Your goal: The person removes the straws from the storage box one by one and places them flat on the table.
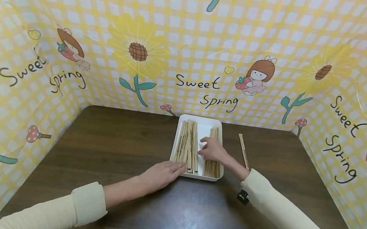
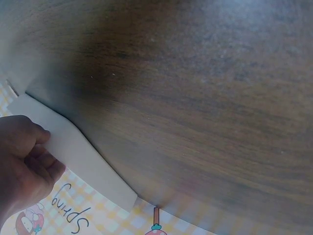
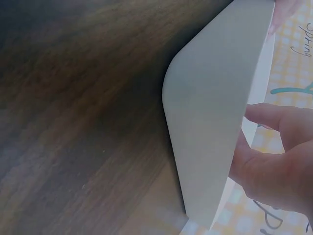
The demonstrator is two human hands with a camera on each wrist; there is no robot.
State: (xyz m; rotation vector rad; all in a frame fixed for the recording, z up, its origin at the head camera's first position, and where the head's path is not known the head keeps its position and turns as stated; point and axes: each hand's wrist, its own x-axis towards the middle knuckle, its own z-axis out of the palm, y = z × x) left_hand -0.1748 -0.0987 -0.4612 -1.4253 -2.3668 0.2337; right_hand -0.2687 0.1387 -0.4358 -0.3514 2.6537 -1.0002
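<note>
A white rectangular tray (image 1: 193, 176) holds two lengthwise piles of slim, paper-wrapped sticks with dark print. My left hand (image 1: 163, 175) grips the tray's front left corner, beside the ends of the larger left pile (image 1: 188, 143). In the left wrist view, its thumb overlaps the outer wall and its bent fingers lie at the rim. Over the smaller right pile (image 1: 211, 169) is my right hand (image 1: 214, 150), thumb and forefinger spread apart toward the bare strip between the piles. The right wrist view shows these fingers reaching in past the tray wall, which hides their tips.
One more wrapped stick (image 1: 243, 149) lies on the dark wooden table (image 1: 127, 135), right of the tray and beyond my right forearm. A yellow checked cloth (image 1: 201, 41) hangs behind the table and along both sides.
</note>
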